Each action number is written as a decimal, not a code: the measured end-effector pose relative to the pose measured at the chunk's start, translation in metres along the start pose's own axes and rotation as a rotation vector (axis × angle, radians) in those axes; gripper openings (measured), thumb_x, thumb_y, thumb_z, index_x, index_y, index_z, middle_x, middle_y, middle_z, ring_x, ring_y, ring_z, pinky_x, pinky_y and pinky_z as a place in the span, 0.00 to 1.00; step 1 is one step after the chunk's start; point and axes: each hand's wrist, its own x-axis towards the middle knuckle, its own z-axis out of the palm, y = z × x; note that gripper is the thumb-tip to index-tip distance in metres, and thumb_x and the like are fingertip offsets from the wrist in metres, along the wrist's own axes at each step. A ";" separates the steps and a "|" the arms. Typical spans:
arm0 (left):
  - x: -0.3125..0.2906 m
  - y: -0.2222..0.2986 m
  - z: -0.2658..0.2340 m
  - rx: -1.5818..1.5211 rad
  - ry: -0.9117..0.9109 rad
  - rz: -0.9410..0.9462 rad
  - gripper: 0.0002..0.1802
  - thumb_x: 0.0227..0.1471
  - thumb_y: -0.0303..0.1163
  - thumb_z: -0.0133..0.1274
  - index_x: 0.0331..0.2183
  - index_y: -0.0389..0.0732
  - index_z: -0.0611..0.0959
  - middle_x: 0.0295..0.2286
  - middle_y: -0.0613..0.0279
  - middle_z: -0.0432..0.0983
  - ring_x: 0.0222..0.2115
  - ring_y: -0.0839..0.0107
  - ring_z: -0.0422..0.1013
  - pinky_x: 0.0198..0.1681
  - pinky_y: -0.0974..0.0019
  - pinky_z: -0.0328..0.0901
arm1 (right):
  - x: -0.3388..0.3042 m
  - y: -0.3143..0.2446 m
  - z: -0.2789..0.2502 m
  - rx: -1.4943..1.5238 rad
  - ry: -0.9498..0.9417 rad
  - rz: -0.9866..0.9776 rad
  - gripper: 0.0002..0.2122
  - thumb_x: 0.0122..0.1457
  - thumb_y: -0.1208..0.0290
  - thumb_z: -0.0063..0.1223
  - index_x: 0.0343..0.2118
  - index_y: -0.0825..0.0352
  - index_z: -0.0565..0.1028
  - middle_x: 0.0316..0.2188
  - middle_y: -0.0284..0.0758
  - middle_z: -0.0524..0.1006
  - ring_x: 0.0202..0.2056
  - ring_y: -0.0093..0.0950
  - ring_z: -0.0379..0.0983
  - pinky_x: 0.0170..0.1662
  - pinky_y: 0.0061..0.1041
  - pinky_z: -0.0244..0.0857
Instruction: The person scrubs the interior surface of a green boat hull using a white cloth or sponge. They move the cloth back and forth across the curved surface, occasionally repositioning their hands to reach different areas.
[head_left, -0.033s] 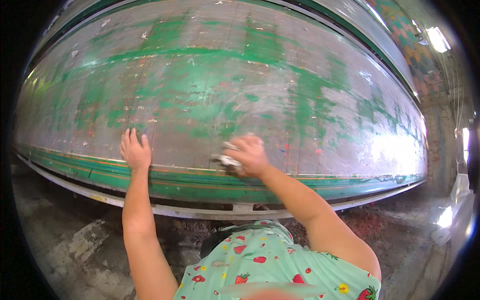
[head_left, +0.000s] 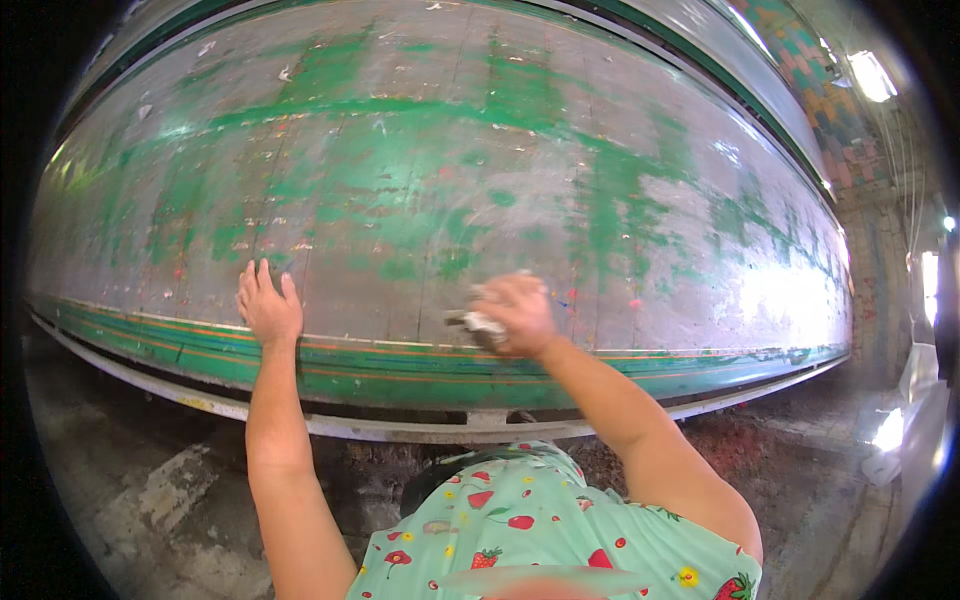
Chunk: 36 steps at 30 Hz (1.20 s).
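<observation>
The right hand [head_left: 524,313] is gripping a crumpled cloth [head_left: 484,325], its pale folds bulging out left of the fingers. Well left of that grip, the left hand [head_left: 269,304] is resting, thumb and fingers apart, on the green-stained tabletop [head_left: 370,305]. Slackening fingers could be letting the cloth slip.

My right hand [head_left: 520,312]: blurred | pale wad [head_left: 484,326]: partly covered by it, kind unclear | table [head_left: 345,190]: far edge cropped mid-top | my left arm [head_left: 278,430]: cropped below
</observation>
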 end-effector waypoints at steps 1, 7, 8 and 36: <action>0.011 -0.001 0.005 0.035 0.008 -0.041 0.37 0.76 0.50 0.55 0.77 0.47 0.74 0.79 0.49 0.63 0.80 0.43 0.56 0.83 0.31 0.49 | -0.005 0.034 -0.014 -0.042 0.047 0.050 0.22 0.51 0.65 0.77 0.52 0.48 0.90 0.59 0.34 0.84 0.60 0.44 0.80 0.65 0.54 0.69; 0.012 0.002 0.009 0.070 -0.005 -0.044 0.39 0.76 0.49 0.55 0.80 0.50 0.70 0.81 0.53 0.59 0.82 0.44 0.52 0.84 0.32 0.46 | 0.066 0.167 -0.008 -0.406 0.195 0.400 0.19 0.54 0.58 0.77 0.50 0.51 0.91 0.56 0.38 0.84 0.58 0.47 0.80 0.61 0.54 0.71; 0.013 0.002 0.010 0.057 -0.023 -0.050 0.39 0.76 0.49 0.55 0.80 0.50 0.70 0.81 0.53 0.59 0.82 0.44 0.52 0.84 0.31 0.46 | 0.098 0.180 0.004 -0.439 0.232 0.461 0.18 0.56 0.57 0.76 0.50 0.51 0.91 0.54 0.37 0.84 0.56 0.46 0.80 0.60 0.53 0.72; 0.026 -0.007 0.010 0.075 -0.024 0.026 0.42 0.75 0.47 0.54 0.82 0.50 0.66 0.82 0.49 0.55 0.83 0.41 0.50 0.83 0.29 0.42 | 0.283 0.264 0.069 -0.384 0.289 0.412 0.16 0.60 0.52 0.74 0.47 0.51 0.93 0.47 0.35 0.85 0.53 0.42 0.83 0.58 0.51 0.76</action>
